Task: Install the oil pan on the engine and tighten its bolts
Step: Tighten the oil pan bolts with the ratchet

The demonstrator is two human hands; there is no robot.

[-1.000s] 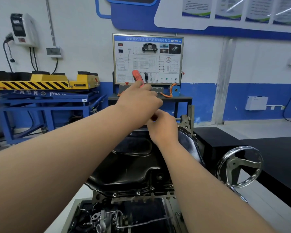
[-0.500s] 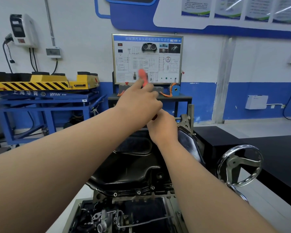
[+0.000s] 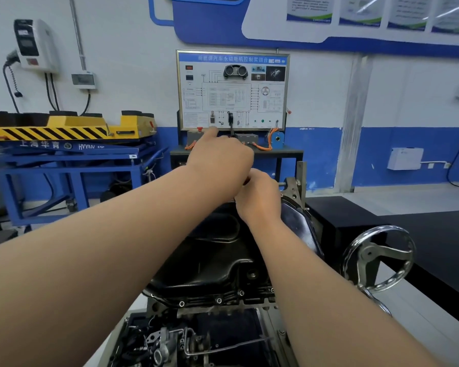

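A black oil pan (image 3: 210, 263) sat on the upturned engine (image 3: 170, 340), with bolts (image 3: 219, 300) showing along its near flange. Both hands met at the pan's far edge, the left hand (image 3: 220, 158) curled with its back to the camera and the right hand (image 3: 260, 200) just below and touching it, fingers bent over the rim; what either gripped was hidden and could not be told. This looked like tightening a far bolt, which called for keeping any tool square on the bolt head, steadying it with the lower hand, and snugging bolts evenly round the flange.
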